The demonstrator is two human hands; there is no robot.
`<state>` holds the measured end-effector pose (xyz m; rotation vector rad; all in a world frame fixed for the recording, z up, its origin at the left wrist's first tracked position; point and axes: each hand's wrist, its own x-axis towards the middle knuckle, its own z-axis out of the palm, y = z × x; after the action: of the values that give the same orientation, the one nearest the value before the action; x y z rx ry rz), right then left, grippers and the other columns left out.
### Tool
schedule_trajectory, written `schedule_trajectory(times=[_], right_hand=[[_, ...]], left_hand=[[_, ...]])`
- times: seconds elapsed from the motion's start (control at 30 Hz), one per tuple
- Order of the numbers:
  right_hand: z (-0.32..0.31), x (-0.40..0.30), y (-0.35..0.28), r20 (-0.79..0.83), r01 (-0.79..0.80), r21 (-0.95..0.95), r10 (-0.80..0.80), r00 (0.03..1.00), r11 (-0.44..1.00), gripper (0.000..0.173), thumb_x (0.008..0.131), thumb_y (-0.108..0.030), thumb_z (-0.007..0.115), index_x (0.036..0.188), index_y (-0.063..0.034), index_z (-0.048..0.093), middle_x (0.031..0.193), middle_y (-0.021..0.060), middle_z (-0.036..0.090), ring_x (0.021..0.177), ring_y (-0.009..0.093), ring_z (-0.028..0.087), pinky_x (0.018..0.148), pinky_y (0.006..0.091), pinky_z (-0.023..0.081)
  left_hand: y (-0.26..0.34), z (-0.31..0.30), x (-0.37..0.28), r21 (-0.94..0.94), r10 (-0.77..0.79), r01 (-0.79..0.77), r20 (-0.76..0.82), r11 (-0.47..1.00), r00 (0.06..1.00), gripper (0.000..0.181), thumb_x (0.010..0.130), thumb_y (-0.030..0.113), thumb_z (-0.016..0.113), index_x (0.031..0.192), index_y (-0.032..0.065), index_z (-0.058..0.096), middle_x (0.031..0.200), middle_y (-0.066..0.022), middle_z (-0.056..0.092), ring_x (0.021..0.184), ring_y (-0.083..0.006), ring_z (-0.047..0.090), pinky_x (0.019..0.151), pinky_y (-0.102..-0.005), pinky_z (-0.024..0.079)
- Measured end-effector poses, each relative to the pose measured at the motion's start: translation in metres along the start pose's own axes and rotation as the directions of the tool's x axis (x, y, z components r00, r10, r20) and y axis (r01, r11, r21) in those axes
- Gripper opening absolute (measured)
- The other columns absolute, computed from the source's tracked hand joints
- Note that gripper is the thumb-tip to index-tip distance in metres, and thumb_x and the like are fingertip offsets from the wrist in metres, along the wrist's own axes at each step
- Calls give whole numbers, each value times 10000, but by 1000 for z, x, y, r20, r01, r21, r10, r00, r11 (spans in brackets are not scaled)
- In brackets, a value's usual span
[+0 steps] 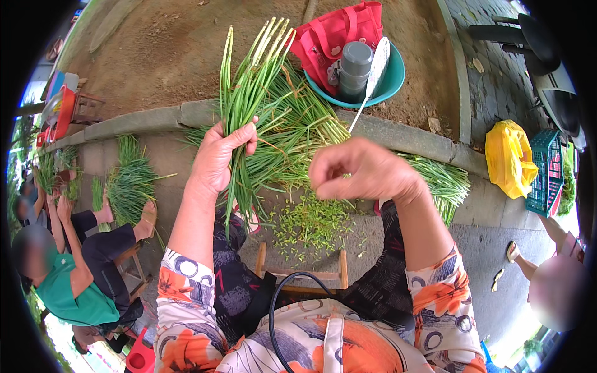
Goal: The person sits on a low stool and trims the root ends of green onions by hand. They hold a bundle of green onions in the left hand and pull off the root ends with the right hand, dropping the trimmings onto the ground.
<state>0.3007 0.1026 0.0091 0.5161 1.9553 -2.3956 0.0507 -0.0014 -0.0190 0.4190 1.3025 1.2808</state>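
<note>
A bunch of garlic chives [254,77] is gripped in my left hand [212,161], with its pale stem ends pointing up and away and its leaf tips hanging below my fist. To the right, my right hand [366,170] hovers with curled fingers and a bent thumb. It is slightly blurred, and whether anything small is between its fingers is hidden. Behind both hands a larger heap of chives [303,100] lies against the stone kerb. Short green cut pieces [310,226] are scattered on the ground between my feet. Another chive bundle [440,179] rests beyond my right forearm.
Past the kerb [140,116] stands a teal basin [394,74] holding a red bag [326,37], a grey flask [355,70] and a white fan [378,60]. At right are a yellow plastic bag [508,156] and a green crate [544,165]. A person in green [77,289] sits at left beside chives.
</note>
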Motion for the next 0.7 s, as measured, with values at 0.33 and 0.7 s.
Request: schedule_trajectory(times=[0.33, 0.7], right_hand=[[20, 5, 10, -479, -346, -713, -62, 876, 610, 66, 765, -144, 626, 761, -82, 648, 699, 128, 648, 698, 328, 648, 635, 424, 522], [-9, 14, 11, -834, -210, -353, -205, 512, 912, 185, 765, -234, 715, 862, -79, 691, 734, 95, 680, 679, 250, 652, 638, 358, 502]], left_hand=[[1, 7, -2, 99, -9, 2, 69, 995, 998, 192, 831, 98, 688, 992, 9, 635, 785, -40, 626, 698, -113, 562, 631, -234, 451], [-5, 37, -14, 197, -110, 74, 181, 978, 977, 203, 800, 76, 707, 963, -4, 616, 737, -43, 614, 641, -130, 567, 640, -253, 459]])
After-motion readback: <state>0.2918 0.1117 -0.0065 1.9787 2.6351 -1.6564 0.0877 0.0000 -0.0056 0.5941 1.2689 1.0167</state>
